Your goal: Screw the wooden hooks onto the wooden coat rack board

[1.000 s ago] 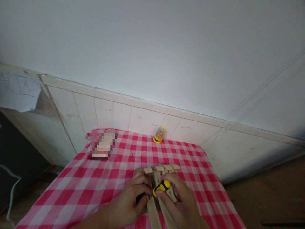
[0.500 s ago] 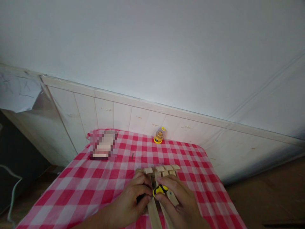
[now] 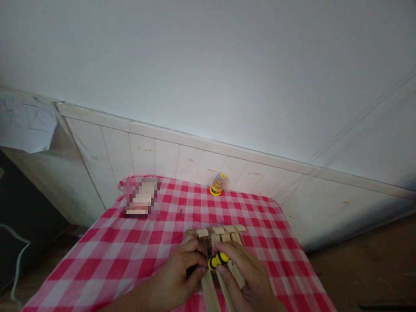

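Observation:
My right hand (image 3: 250, 275) grips the short yellow-and-black handle of a screwdriver (image 3: 218, 261) between thumb and fingers. Its handle lies tilted toward my left hand (image 3: 182, 266), whose thumb and forefinger pinch together just left of the handle's end. Whatever sits in that pinch is too small and hidden to make out. Beneath both hands is a wooden piece with several pale slats (image 3: 210, 292), some pointing toward me. Short curved wooden ends (image 3: 227, 229) line its far edge. Much of this piece is covered by my hands.
A red-and-white checked cloth (image 3: 107, 255) covers the table. Near its far edge stands a clear, yellow-based case of bits (image 3: 216, 185). A blurred-out flat object (image 3: 140, 199) lies at the left, and a small thin piece (image 3: 181, 212) nearby. A white panelled wall (image 3: 165, 154) rises behind.
The screwdriver handle has turned and shifted slightly in my right fingers, which have opened and regripped around it. My left hand and the wooden piece stay almost in place.

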Demonstrator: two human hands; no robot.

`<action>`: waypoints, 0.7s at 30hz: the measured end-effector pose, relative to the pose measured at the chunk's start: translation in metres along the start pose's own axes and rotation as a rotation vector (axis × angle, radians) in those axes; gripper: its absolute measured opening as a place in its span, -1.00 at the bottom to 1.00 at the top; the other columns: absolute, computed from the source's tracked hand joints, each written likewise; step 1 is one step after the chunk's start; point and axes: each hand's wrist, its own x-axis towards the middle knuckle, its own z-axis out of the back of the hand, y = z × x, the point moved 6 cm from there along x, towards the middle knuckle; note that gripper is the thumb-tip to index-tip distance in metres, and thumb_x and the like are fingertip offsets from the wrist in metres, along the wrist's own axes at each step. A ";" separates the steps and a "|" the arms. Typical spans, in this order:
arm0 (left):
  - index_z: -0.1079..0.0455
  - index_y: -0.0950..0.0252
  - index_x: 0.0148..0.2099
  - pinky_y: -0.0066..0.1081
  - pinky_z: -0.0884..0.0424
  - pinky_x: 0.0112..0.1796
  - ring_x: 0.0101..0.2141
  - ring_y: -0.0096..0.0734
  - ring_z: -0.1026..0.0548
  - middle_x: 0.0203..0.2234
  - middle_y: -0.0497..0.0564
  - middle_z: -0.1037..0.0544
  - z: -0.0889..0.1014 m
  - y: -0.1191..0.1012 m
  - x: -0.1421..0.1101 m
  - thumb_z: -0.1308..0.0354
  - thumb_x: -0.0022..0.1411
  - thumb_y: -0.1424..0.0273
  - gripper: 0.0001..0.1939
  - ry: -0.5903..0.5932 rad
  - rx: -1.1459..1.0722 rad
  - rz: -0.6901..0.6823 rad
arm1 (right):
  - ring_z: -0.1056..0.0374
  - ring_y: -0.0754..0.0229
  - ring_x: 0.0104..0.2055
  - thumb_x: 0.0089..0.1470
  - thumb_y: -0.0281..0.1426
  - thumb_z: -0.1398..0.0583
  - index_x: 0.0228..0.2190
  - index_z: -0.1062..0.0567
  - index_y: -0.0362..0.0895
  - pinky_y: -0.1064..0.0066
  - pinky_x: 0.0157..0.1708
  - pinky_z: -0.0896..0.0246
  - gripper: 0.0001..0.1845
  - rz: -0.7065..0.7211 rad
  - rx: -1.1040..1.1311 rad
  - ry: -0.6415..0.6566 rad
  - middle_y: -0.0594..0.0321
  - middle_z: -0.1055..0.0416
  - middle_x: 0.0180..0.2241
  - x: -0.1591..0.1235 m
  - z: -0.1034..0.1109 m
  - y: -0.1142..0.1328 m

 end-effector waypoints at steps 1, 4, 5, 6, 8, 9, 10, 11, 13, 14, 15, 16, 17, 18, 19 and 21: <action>-0.51 0.21 -0.19 -0.20 -0.36 0.01 -0.06 -0.21 -0.46 -0.17 0.06 -0.56 0.000 0.000 0.000 -0.14 0.31 0.63 -0.78 0.002 0.000 0.004 | -0.56 0.06 0.08 0.24 -0.53 -0.19 0.21 -0.42 0.04 0.34 0.07 -0.53 -0.47 0.001 -0.002 0.001 0.12 -0.58 0.08 0.000 0.000 0.000; -0.51 0.22 -0.21 -0.17 -0.35 0.03 -0.06 -0.21 -0.45 -0.20 0.05 -0.56 0.000 -0.002 0.000 -0.14 0.30 0.64 -0.78 -0.002 0.007 0.011 | -0.58 0.08 0.06 0.23 -0.54 -0.19 0.19 -0.42 0.03 0.36 0.06 -0.53 -0.47 0.015 -0.003 -0.013 0.13 -0.59 0.05 0.001 0.000 0.001; -0.51 0.23 -0.22 -0.16 -0.35 0.04 -0.06 -0.21 -0.45 -0.21 0.05 -0.55 0.000 -0.002 0.000 -0.14 0.30 0.64 -0.78 -0.006 0.008 0.014 | -0.58 0.09 0.04 0.23 -0.55 -0.19 0.18 -0.42 0.03 0.38 0.05 -0.53 -0.47 0.019 0.000 -0.021 0.14 -0.60 0.03 0.002 0.000 0.002; -0.51 0.23 -0.23 -0.16 -0.35 0.04 -0.07 -0.21 -0.45 -0.22 0.05 -0.55 0.000 -0.002 0.000 -0.13 0.30 0.64 -0.79 -0.008 0.006 0.016 | -0.59 0.09 0.02 0.23 -0.55 -0.19 0.18 -0.41 0.03 0.39 0.04 -0.53 -0.48 0.024 0.003 -0.027 0.14 -0.60 0.02 0.003 0.000 0.003; -0.51 0.24 -0.23 -0.14 -0.35 0.04 -0.07 -0.21 -0.45 -0.23 0.05 -0.54 0.000 -0.002 0.001 -0.13 0.29 0.63 -0.79 -0.007 0.002 0.017 | -0.59 0.10 0.00 0.23 -0.55 -0.20 0.16 -0.41 0.02 0.40 0.03 -0.53 -0.50 0.033 0.014 -0.039 0.15 -0.61 -0.02 0.004 0.000 0.004; -0.51 0.23 -0.23 -0.13 -0.34 0.05 -0.08 -0.21 -0.45 -0.23 0.05 -0.54 0.000 -0.002 0.001 -0.13 0.29 0.63 -0.79 -0.006 0.002 0.016 | -0.59 0.10 -0.02 0.24 -0.54 -0.20 0.15 -0.42 0.02 0.40 0.02 -0.53 -0.52 0.037 0.021 -0.042 0.15 -0.61 -0.04 0.005 0.000 0.005; -0.51 0.23 -0.23 -0.12 -0.34 0.06 -0.07 -0.21 -0.45 -0.22 0.05 -0.54 0.000 -0.002 0.001 -0.13 0.30 0.63 -0.79 -0.005 0.004 0.015 | -0.59 0.11 -0.03 0.25 -0.53 -0.19 0.14 -0.42 0.02 0.41 0.01 -0.53 -0.53 0.038 0.027 -0.042 0.15 -0.61 -0.05 0.006 -0.001 0.005; -0.52 0.23 -0.22 -0.11 -0.34 0.06 -0.07 -0.20 -0.45 -0.21 0.05 -0.55 0.000 -0.002 0.001 -0.13 0.30 0.62 -0.79 -0.005 0.007 0.015 | -0.60 0.11 -0.05 0.25 -0.53 -0.19 0.13 -0.42 0.03 0.42 0.00 -0.54 -0.55 0.037 0.034 -0.042 0.16 -0.60 -0.07 0.007 -0.001 0.006; -0.53 0.22 -0.21 -0.11 -0.35 0.06 -0.07 -0.20 -0.45 -0.20 0.06 -0.56 0.001 -0.002 0.001 -0.12 0.32 0.61 -0.78 -0.012 0.008 0.011 | -0.60 0.12 -0.08 0.26 -0.53 -0.19 0.11 -0.42 0.04 0.42 -0.02 -0.54 -0.57 0.034 0.045 -0.041 0.18 -0.60 -0.10 0.008 -0.002 0.006; -0.53 0.22 -0.21 -0.12 -0.35 0.05 -0.07 -0.20 -0.45 -0.20 0.06 -0.56 0.001 -0.002 0.001 -0.11 0.32 0.60 -0.78 -0.012 0.007 0.008 | -0.60 0.13 -0.09 0.26 -0.53 -0.19 0.11 -0.41 0.04 0.42 -0.03 -0.54 -0.57 0.030 0.046 -0.038 0.19 -0.60 -0.10 0.009 -0.003 0.006; -0.53 0.22 -0.21 -0.13 -0.36 0.04 -0.07 -0.20 -0.45 -0.20 0.07 -0.56 0.001 -0.003 0.001 -0.11 0.33 0.60 -0.78 -0.012 0.004 0.005 | -0.59 0.13 -0.10 0.26 -0.53 -0.19 0.10 -0.41 0.04 0.43 -0.04 -0.54 -0.57 0.028 0.045 -0.037 0.19 -0.60 -0.11 0.009 -0.003 0.006; -0.53 0.22 -0.21 -0.14 -0.36 0.04 -0.07 -0.20 -0.45 -0.19 0.07 -0.56 0.001 -0.003 0.001 -0.11 0.33 0.60 -0.78 -0.009 0.003 0.005 | -0.59 0.13 -0.11 0.25 -0.53 -0.19 0.10 -0.41 0.04 0.43 -0.05 -0.54 -0.58 0.028 0.044 -0.039 0.19 -0.59 -0.12 0.010 -0.003 0.007; -0.53 0.22 -0.21 -0.14 -0.36 0.03 -0.07 -0.21 -0.44 -0.19 0.06 -0.56 0.001 -0.003 0.001 -0.11 0.33 0.60 -0.78 -0.005 0.001 0.007 | -0.59 0.13 -0.12 0.25 -0.53 -0.19 0.09 -0.40 0.04 0.44 -0.06 -0.54 -0.59 0.034 0.042 -0.045 0.19 -0.59 -0.13 0.010 -0.002 0.007; -0.53 0.22 -0.21 -0.15 -0.37 0.03 -0.07 -0.21 -0.44 -0.19 0.06 -0.56 0.001 -0.003 0.001 -0.12 0.32 0.61 -0.78 -0.002 -0.002 0.011 | -0.59 0.13 -0.14 0.25 -0.53 -0.19 0.08 -0.40 0.03 0.44 -0.06 -0.54 -0.60 0.038 0.040 -0.051 0.19 -0.59 -0.14 0.011 -0.002 0.008; -0.52 0.22 -0.21 -0.16 -0.37 0.03 -0.07 -0.21 -0.44 -0.19 0.06 -0.56 0.000 -0.003 0.001 -0.12 0.32 0.61 -0.78 0.000 -0.005 0.017 | -0.59 0.13 -0.15 0.24 -0.53 -0.20 0.07 -0.40 0.03 0.44 -0.08 -0.54 -0.60 0.042 0.038 -0.059 0.19 -0.58 -0.15 0.011 -0.001 0.008; -0.52 0.22 -0.22 -0.16 -0.36 0.02 -0.07 -0.22 -0.44 -0.20 0.05 -0.56 0.001 -0.003 0.001 -0.12 0.32 0.62 -0.78 -0.008 -0.008 0.020 | -0.58 0.13 -0.18 0.24 -0.52 -0.21 0.04 -0.41 0.03 0.44 -0.10 -0.54 -0.62 0.041 0.036 -0.067 0.20 -0.58 -0.18 0.011 -0.001 0.008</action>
